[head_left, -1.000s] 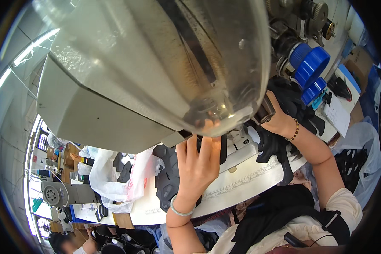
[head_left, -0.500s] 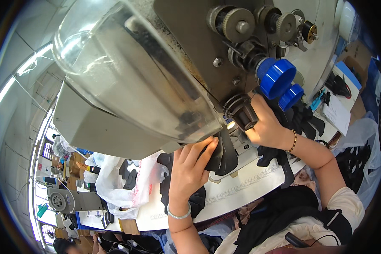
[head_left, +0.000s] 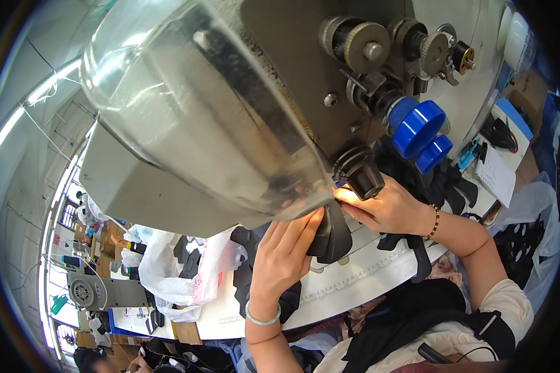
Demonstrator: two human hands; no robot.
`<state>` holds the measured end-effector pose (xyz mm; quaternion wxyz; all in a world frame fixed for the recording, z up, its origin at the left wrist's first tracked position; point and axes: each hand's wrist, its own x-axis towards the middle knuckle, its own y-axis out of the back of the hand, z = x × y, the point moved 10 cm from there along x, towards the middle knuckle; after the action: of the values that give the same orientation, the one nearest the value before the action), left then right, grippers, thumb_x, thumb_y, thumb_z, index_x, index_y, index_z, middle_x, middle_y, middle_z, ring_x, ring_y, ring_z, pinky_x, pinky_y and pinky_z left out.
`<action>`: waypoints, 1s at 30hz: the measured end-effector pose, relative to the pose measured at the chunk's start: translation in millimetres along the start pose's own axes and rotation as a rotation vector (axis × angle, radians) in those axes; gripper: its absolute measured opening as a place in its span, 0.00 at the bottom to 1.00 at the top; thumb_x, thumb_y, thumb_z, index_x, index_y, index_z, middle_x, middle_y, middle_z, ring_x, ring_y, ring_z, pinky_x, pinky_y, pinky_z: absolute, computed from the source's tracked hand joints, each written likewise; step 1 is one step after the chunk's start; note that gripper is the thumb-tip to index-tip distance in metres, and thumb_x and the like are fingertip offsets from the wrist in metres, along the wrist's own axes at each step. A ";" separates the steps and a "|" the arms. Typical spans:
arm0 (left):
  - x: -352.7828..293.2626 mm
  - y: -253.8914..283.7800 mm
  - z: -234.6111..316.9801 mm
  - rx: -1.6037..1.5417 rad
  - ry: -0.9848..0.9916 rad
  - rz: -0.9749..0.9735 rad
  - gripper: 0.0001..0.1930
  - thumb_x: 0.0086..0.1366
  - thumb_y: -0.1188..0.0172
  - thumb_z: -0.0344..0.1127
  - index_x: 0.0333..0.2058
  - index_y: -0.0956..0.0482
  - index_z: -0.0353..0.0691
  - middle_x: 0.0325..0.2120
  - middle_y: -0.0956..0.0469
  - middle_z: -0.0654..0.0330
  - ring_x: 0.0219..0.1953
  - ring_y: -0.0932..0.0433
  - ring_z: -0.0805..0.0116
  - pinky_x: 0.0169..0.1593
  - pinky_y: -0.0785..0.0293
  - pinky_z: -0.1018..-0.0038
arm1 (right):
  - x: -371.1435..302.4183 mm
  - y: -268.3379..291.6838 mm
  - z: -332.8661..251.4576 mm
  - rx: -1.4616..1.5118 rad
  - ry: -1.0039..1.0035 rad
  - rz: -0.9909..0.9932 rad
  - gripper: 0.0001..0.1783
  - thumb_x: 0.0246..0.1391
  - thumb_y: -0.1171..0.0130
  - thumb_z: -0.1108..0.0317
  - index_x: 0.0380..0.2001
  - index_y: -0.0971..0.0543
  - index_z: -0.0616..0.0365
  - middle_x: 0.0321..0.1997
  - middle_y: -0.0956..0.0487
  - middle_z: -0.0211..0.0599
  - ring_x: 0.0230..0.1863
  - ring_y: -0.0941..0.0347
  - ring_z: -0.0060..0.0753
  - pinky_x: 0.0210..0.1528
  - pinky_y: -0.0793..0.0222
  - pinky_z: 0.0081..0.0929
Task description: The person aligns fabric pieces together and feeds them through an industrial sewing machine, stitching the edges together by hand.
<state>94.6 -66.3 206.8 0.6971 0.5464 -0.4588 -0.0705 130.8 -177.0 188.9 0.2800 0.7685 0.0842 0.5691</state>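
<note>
Material (head_left: 336, 241) could bunch, I judge, if the left hand (head_left: 280, 260), fingers (head_left: 308, 232) outstretched against it, drags; whether the right hand (head_left: 393, 208) pinches anything I can't tell.

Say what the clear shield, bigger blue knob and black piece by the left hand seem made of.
Clear shield: likely glossy plastic, transparent with glare. Blue knob: probably smooth plastic, bright highlights. Black piece: perhaps matte fabric or rubber; little shine.
</note>
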 end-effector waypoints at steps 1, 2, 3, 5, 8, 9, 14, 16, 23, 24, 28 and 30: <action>1.5 -0.9 1.2 -0.005 0.003 0.000 0.29 0.39 0.42 0.22 0.47 0.25 0.31 0.43 0.25 0.55 0.42 0.24 0.58 0.50 0.27 0.64 | -0.9 1.1 0.6 0.001 -0.003 0.007 0.15 0.48 0.38 0.74 0.42 0.23 0.63 0.45 0.26 0.40 0.49 0.28 0.43 0.53 0.30 0.37; 4.1 -1.0 0.8 -0.021 0.024 0.006 0.27 0.40 0.44 0.21 0.45 0.23 0.32 0.43 0.24 0.54 0.45 0.24 0.55 0.53 0.27 0.61 | -1.5 0.3 1.9 0.001 -0.006 0.002 0.15 0.48 0.38 0.74 0.42 0.23 0.63 0.45 0.26 0.40 0.49 0.28 0.43 0.53 0.30 0.37; 5.2 -1.7 -0.3 -0.038 0.045 0.013 0.24 0.41 0.45 0.21 0.43 0.22 0.33 0.42 0.23 0.53 0.47 0.23 0.52 0.56 0.28 0.58 | -2.2 -1.0 4.6 0.007 -0.019 -0.004 0.15 0.47 0.38 0.74 0.41 0.23 0.63 0.45 0.26 0.39 0.49 0.28 0.43 0.53 0.30 0.37; 4.9 -0.9 3.8 0.002 0.028 0.024 0.25 0.41 0.45 0.21 0.44 0.22 0.33 0.41 0.23 0.54 0.46 0.23 0.53 0.55 0.27 0.58 | -2.3 -1.1 5.5 0.015 -0.027 -0.007 0.15 0.47 0.37 0.74 0.41 0.23 0.63 0.44 0.26 0.39 0.49 0.28 0.43 0.52 0.30 0.37; 3.5 -1.6 10.4 0.075 -0.006 0.045 0.27 0.40 0.44 0.22 0.45 0.21 0.34 0.39 0.24 0.55 0.44 0.22 0.55 0.53 0.25 0.60 | -1.9 1.3 3.8 0.010 -0.018 0.013 0.16 0.45 0.36 0.74 0.40 0.22 0.62 0.43 0.26 0.38 0.49 0.28 0.42 0.52 0.30 0.37; 2.7 -2.4 13.2 0.109 -0.021 0.054 0.27 0.39 0.44 0.22 0.45 0.21 0.34 0.38 0.25 0.55 0.43 0.22 0.56 0.52 0.24 0.61 | -2.5 0.7 3.3 0.006 -0.014 0.009 0.16 0.44 0.36 0.74 0.40 0.22 0.62 0.44 0.26 0.38 0.49 0.28 0.42 0.52 0.29 0.37; 3.4 -9.4 18.2 0.182 -0.043 0.069 0.26 0.39 0.44 0.22 0.44 0.22 0.32 0.37 0.25 0.55 0.43 0.22 0.56 0.52 0.24 0.62 | -4.2 -2.4 6.8 0.006 -0.020 -0.006 0.16 0.43 0.36 0.74 0.39 0.22 0.61 0.44 0.25 0.39 0.49 0.28 0.41 0.51 0.29 0.37; 3.8 -9.9 22.2 0.244 -0.063 0.080 0.26 0.40 0.44 0.22 0.45 0.22 0.32 0.38 0.25 0.55 0.43 0.23 0.56 0.52 0.23 0.62 | -4.5 -1.7 8.8 0.010 -0.046 -0.018 0.16 0.43 0.36 0.74 0.39 0.23 0.61 0.45 0.25 0.41 0.48 0.28 0.44 0.52 0.30 0.36; 0.0 -11.2 18.1 0.219 -0.024 0.074 0.27 0.40 0.43 0.23 0.46 0.23 0.32 0.38 0.26 0.54 0.43 0.23 0.56 0.52 0.24 0.62 | -14.6 6.2 75.2 0.782 -0.679 0.194 0.13 0.63 0.54 0.65 0.37 0.24 0.63 0.29 0.25 0.30 0.31 0.32 0.20 0.35 0.34 0.21; 0.0 -10.5 16.3 0.207 -0.004 0.069 0.27 0.40 0.43 0.23 0.46 0.22 0.32 0.38 0.26 0.54 0.43 0.23 0.56 0.53 0.24 0.62 | -11.0 3.7 81.1 0.755 -0.792 0.021 0.10 0.60 0.55 0.68 0.31 0.26 0.60 0.31 0.24 0.33 0.33 0.30 0.17 0.34 0.33 0.19; 3.2 -11.4 14.7 0.186 -0.030 0.061 0.30 0.37 0.43 0.27 0.47 0.25 0.27 0.39 0.26 0.52 0.45 0.24 0.56 0.52 0.25 0.64 | 5.0 -12.5 79.1 0.912 -0.845 0.004 0.09 0.60 0.55 0.69 0.30 0.25 0.59 0.25 0.27 0.27 0.27 0.32 0.16 0.30 0.35 0.19; 4.4 -13.4 15.1 0.176 -0.024 0.028 0.30 0.38 0.44 0.27 0.47 0.25 0.28 0.41 0.27 0.52 0.45 0.24 0.55 0.52 0.25 0.63 | 14.3 -4.4 74.9 0.729 -0.778 -0.037 0.09 0.60 0.55 0.70 0.30 0.25 0.59 0.25 0.28 0.25 0.27 0.32 0.15 0.30 0.35 0.18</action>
<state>91.7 -84.7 197.9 0.6418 0.5981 -0.4793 -0.0267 205.5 -192.0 183.8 0.0153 0.9686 0.1799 0.1707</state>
